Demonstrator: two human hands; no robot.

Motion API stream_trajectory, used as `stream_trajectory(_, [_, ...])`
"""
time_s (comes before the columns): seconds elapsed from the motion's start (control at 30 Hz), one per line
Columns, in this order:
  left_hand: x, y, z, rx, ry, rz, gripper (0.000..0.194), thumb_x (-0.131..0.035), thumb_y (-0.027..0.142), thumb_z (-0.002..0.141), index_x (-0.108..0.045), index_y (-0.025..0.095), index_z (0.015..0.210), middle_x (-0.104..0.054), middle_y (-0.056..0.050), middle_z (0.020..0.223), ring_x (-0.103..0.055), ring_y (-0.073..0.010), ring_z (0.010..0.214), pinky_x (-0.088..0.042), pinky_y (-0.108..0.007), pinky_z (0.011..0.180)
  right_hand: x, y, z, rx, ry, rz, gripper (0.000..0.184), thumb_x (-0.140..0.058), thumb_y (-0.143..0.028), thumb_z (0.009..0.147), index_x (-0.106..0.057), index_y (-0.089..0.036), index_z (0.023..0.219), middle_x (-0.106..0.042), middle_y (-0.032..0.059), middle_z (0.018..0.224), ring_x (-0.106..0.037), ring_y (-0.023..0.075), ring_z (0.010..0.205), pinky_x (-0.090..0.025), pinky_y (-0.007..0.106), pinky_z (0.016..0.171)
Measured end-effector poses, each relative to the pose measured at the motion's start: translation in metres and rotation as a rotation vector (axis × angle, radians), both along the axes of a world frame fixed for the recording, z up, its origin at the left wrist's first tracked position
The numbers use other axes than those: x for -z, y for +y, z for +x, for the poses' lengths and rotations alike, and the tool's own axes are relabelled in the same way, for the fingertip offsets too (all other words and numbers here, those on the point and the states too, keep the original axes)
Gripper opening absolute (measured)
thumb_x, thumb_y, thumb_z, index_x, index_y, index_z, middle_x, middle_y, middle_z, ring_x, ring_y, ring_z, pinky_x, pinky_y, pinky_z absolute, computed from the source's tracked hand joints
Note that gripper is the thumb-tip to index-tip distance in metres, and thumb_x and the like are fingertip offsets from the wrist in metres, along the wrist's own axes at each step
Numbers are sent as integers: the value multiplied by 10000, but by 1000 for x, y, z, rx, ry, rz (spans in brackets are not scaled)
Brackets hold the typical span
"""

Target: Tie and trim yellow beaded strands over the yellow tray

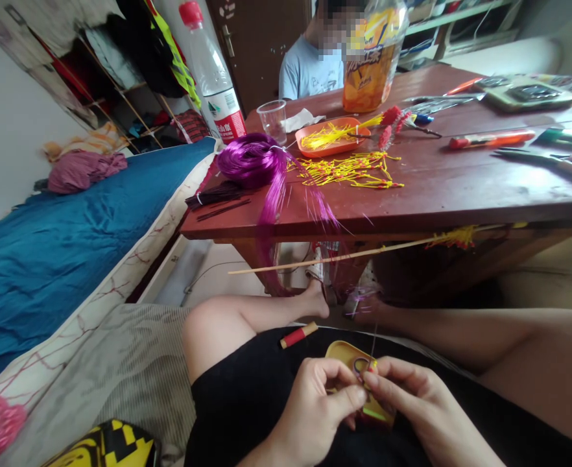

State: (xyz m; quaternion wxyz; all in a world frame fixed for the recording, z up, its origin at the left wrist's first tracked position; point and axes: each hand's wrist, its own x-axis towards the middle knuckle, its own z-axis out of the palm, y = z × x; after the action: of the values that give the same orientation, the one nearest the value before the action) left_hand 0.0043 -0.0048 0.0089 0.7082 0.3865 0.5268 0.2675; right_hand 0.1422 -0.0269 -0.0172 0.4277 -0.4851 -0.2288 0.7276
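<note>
Over my lap, my left hand (322, 405) and my right hand (415, 392) meet with their fingertips pinched close together. Between the right thumb and finger is a small yellow-and-red piece (374, 367), with a thin dark strand (374, 340) rising from it. Whatever the left fingers pinch is too small to make out. Beneath both hands rests a small yellow tray (339, 350), partly covered by them. A dark loop (361, 365), like a scissor handle, shows at the tray. On the black cloth left of the tray lies a spool of red thread (299, 335).
A wooden table (436, 214) ahead bears purple strands (251, 162), yellow-red pieces (349, 170), an orange tray (310, 152), bottles (368, 78), a cup (272, 120) and pliers (548, 162). A thin stick (325, 258) juts out below its edge. Another person (310, 68) sits opposite.
</note>
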Motion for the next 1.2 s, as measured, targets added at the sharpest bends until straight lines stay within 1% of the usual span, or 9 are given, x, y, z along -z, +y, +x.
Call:
stream_trajectory(0.2, [-1,-2,0,68,85,95,187,-618,271,641,-518,153,534,-450,32,459,-409,-82,427,-319,-206,450,-5,-2,0,100,-19,-22,331,-755,-433,606,-617,-139,541,-532,-22,527,-447,93,511,-365,201,512])
stream_trajectory(0.37, [0,0,0,16,22,39,173,-646,264,618,-552,143,539,-476,28,471,-427,-81,433,-344,-205,457,-12,1,6,-9,-108,92,285,-681,-432,695,-606,-157,699,-597,1,629,-551,133,561,-454,232,539])
stream_trajectory(0.43, [1,2,0,-33,-42,-43,174,-672,263,594,-564,138,537,-499,23,476,-437,-81,431,-357,-205,456,-11,-1,13,35,-395,324,202,-608,-383,769,-582,-183,782,-616,7,671,-590,155,581,-491,243,528])
stream_trajectory(0.53, [2,4,0,-54,-140,-172,204,-723,262,545,-571,129,518,-529,11,483,-441,-74,417,-353,-197,430,-6,-3,25,66,-1001,945,106,-543,-201,806,-576,-210,906,-682,38,837,-657,197,768,-527,273,673])
stream_trajectory(0.67, [1,5,0,-42,-252,-268,226,-763,275,525,-606,113,543,-553,-4,512,-462,-69,427,-349,-181,410,1,0,29,-207,-1349,1499,337,-499,-140,805,-516,-153,1141,-669,82,1109,-557,228,1110,-319,399,1031])
stream_trajectory(0.8, [0,4,0,-73,-301,-271,187,-742,244,535,-621,103,558,-541,6,482,-464,-57,406,-364,-170,414,7,2,20,-198,-1335,1629,310,-445,-90,806,-504,-105,1110,-707,101,1023,-583,175,1082,-295,357,1058])
stream_trajectory(0.93, [1,7,-2,-84,-283,-275,65,-646,156,523,-622,99,544,-551,5,475,-459,-48,389,-360,-154,387,5,2,21,-180,-1284,1549,340,-393,-57,837,-477,-103,1163,-717,102,988,-617,158,1029,-401,306,995])
stream_trajectory(1.03, [3,12,-4,-16,-287,-361,56,-555,121,471,-605,116,494,-540,15,414,-439,-54,335,-352,-157,331,-12,7,31,-286,-1195,1560,355,-297,-97,899,-482,-96,1202,-699,109,1040,-600,160,1056,-436,274,967])
stream_trajectory(1.2, [5,18,-3,176,-283,-557,93,-515,107,408,-596,117,452,-557,2,360,-454,-78,273,-385,-173,276,-50,20,41,-547,-1127,1862,428,-232,-71,921,-656,-127,940,-737,67,900,-674,169,875,-496,259,896])
